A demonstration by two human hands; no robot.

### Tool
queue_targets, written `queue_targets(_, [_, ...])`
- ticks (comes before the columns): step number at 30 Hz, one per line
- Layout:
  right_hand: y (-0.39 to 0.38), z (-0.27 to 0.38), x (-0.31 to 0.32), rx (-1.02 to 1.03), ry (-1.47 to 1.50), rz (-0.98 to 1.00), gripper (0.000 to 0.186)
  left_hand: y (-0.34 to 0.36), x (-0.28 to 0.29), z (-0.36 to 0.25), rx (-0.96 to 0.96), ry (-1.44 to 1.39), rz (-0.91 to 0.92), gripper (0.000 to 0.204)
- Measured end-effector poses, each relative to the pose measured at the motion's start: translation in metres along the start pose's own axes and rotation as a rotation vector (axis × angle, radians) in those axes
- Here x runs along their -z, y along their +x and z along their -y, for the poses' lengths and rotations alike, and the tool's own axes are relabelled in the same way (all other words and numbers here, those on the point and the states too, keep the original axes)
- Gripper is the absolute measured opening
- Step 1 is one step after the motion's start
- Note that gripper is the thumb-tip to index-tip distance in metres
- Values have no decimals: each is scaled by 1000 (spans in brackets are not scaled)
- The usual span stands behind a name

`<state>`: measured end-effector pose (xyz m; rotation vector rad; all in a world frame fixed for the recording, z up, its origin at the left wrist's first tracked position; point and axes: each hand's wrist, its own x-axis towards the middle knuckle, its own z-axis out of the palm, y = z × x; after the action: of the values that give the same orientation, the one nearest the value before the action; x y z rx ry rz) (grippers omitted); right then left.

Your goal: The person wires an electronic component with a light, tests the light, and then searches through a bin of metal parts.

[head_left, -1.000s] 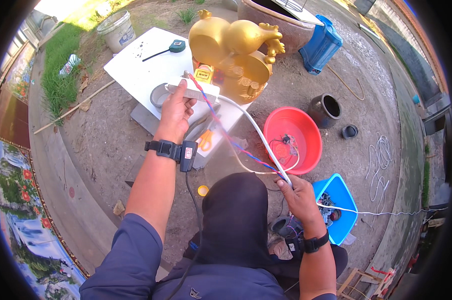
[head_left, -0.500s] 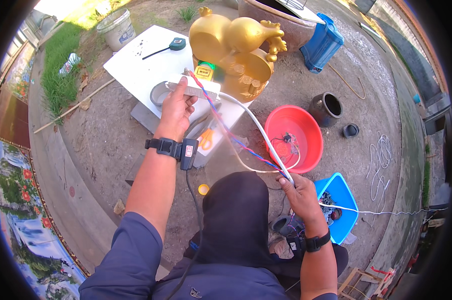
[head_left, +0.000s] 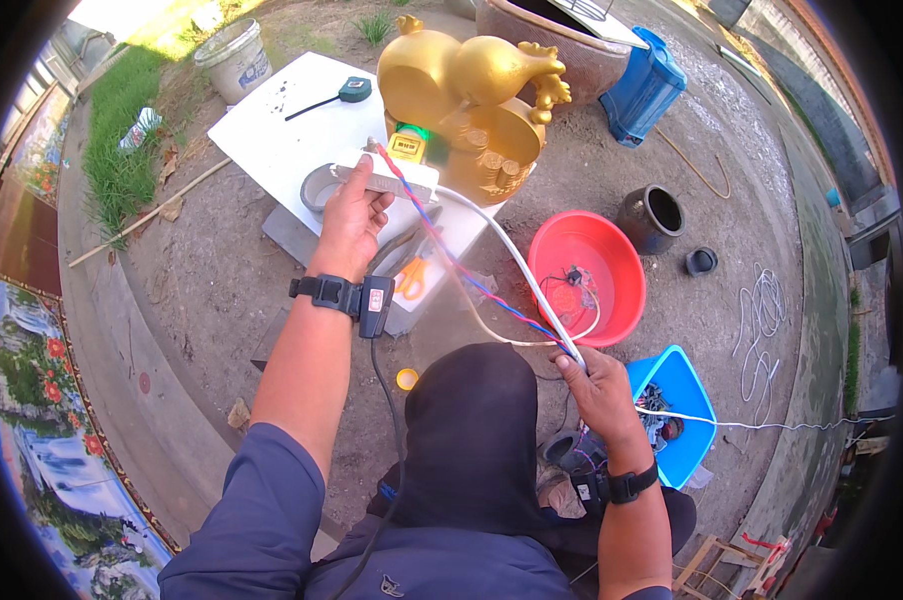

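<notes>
We note no clear change over the last second – left hand (head_left: pixel 352 222) still pinching the white block (head_left: pixel 400 182) over the white board (head_left: pixel 277 125), right hand (head_left: pixel 604 386) gripping white cable (head_left: pixel 518 258) and red-blue wires (head_left: pixel 495 299) nearer us – so work seems steady.

bright daylight glares on the upper-left ground (head_left: pixel 172 22), while fisheye distortion bends dark-rimmed edges.

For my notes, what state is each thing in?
Left hand: gripping white block
Right hand: closed on white cable
White cable: curved between hands
Red-blue wires: twisted together
Red basin: upright
Blue bin: open, partly filled
Dark pot: upright, open
White cord: loosely coiled
Scissors: open or shut unclear
</notes>
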<state>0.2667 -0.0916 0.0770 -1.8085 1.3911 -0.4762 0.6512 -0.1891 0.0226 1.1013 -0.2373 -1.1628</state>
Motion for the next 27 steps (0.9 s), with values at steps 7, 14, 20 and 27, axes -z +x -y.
queue_targets(7, [-1, -3, -1, 33, 21, -20, 31, 0, 0, -1, 5, -17, 10, 36])
queue_targets(14, [-2, -4, 1, 4, 33, -20, 30, -1, -3, -3, -18, -34, 59, 35])
queue_targets(20, [-4, -5, 0, -14, 59, -20, 30, -2, -7, -2, -9, -33, 97, 37])
queue_targets(27, [-7, -6, 1, -22, 91, -24, 29, 8, -9, 0, 13, -43, 126, 38])
